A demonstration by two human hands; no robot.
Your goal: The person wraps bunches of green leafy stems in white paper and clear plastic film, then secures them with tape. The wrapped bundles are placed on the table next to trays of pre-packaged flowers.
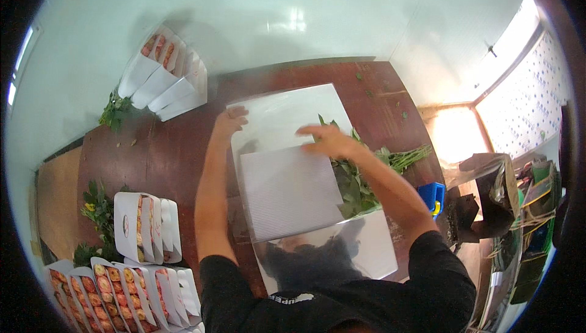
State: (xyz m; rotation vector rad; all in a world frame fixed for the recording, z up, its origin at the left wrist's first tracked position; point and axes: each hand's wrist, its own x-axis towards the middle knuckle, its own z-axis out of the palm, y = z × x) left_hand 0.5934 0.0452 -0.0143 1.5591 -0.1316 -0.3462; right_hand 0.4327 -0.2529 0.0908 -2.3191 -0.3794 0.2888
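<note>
A white sheet (293, 108) lies on the brown table in front of me, with a square of ribbed corrugated card (290, 191) on it. My left hand (233, 121) is at the sheet's upper left edge, fingers apart and apparently holding nothing. Above the card's upper right corner is my right hand (327, 141), slightly blurred, its fingers spread. Green leaves (357, 191) stick out at the card's right side, partly under my right forearm, and their cut stems (412, 156) point right. A glossy reflective sheet (327, 250) lies nearest my body.
Wrapped flower bunches in white card stand at the back left (169, 74), at the left (146, 227) and at the lower left (119, 296). A blue holder (431, 199) with a yellow part sits at the table's right edge. Loose leaves (368, 93) lie at the back right.
</note>
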